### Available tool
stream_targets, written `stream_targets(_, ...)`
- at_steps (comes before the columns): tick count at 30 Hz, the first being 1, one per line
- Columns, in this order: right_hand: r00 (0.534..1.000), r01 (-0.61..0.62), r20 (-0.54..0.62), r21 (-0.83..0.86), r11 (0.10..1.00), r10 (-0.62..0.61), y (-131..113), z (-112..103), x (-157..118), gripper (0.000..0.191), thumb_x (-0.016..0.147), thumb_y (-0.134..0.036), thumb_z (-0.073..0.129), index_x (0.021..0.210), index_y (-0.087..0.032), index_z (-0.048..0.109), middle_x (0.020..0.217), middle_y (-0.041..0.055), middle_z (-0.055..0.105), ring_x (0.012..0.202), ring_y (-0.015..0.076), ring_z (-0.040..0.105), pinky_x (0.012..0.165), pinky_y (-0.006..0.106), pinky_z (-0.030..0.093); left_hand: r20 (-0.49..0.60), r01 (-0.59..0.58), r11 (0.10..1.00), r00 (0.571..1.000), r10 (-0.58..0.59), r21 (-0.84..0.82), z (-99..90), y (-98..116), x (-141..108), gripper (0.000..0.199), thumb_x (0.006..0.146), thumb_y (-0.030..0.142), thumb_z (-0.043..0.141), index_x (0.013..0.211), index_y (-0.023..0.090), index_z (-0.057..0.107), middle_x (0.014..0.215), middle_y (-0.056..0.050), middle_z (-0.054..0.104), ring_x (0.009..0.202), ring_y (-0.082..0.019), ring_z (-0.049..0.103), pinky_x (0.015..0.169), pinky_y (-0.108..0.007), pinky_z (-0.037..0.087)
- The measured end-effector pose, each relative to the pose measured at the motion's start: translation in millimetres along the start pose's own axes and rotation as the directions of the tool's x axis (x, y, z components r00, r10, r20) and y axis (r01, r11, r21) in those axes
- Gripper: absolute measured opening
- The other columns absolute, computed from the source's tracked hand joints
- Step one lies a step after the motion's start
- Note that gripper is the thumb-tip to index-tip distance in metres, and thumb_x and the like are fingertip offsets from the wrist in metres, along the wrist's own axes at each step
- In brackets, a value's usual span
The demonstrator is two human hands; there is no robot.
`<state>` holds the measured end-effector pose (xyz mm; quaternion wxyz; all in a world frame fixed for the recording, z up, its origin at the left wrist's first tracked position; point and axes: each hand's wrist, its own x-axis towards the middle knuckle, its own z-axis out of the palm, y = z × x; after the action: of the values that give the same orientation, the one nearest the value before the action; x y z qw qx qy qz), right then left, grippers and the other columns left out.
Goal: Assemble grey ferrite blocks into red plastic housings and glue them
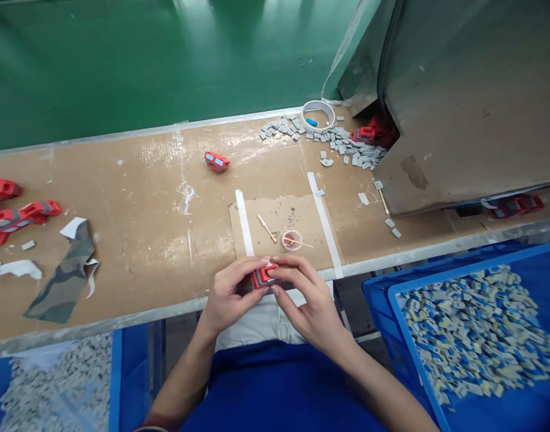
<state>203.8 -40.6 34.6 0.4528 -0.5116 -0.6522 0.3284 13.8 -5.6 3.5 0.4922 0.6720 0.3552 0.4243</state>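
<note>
Between my two hands, at the front edge of the bench, is a small red and grey plastic toy vehicle part [263, 275]. My left hand [232, 294] is closed on its left side with thumb and fingers. From the right, my right hand [307, 297] pinches it, a fingertip on its top. Just beyond my hands stands a small cup [292, 240] of reddish-brown contents, with a thin stick [302, 242] lying across it. A cotton swab [266, 229] rests to the left of the cup on a taped cardboard piece [275, 207].
Small grey pieces [342, 144] lie scattered around a tape roll [317, 116]. One red part [217, 161] sits mid-bench; several more [18, 219] are at far left, near a camouflage cloth [68, 276]. Blue bins [394, 294] of small pieces flank me. A large box-like panel [473, 108] overhangs the right.
</note>
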Motion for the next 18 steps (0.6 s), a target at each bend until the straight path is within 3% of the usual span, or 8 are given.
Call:
stream_targets(4,0.997,0.037,0.077,-0.114,0.993,-0.028,-1,-10,4,0.012,0.1,-0.012,0.061,0.105,-0.021,0.068,0.117,0.0107,0.067,0.108,0.0203,0.073,0.091,0.032,0.061,0.057,-0.092,0.989,0.995,0.086,0.113,-1.2,5,6,0.042,0.093,0.017,0.078,0.133,0.024,0.071,0.121,-0.012,0.078,0.108,-0.022,0.076,0.092,-0.032,0.064)
stream_targets(12,0.993,0.049,0.109,-0.119,0.992,-0.036,3,-7,4,0.011,0.097,-0.012,0.063,0.09,-0.02,0.061,0.089,0.0029,0.062,0.081,0.0156,0.068,0.072,0.026,0.057,0.159,-0.087,0.989,0.985,0.067,0.121,-5.0,6,6,0.038,0.096,0.013,0.071,0.133,0.02,0.071,0.115,-0.013,0.075,0.101,-0.021,0.075,0.084,-0.031,0.064)
stream_targets(18,0.986,0.078,0.153,-0.057,0.995,-0.068,12,-12,0,0.008,0.101,-0.013,0.061,0.101,-0.02,0.065,0.1,0.0066,0.066,0.093,0.0169,0.072,0.079,0.026,0.061,0.157,-0.123,0.981,0.983,0.099,0.151,-4.3,5,7,0.035,0.095,0.017,0.073,0.13,0.02,0.071,0.11,-0.012,0.075,0.098,-0.021,0.075,0.082,-0.031,0.065)
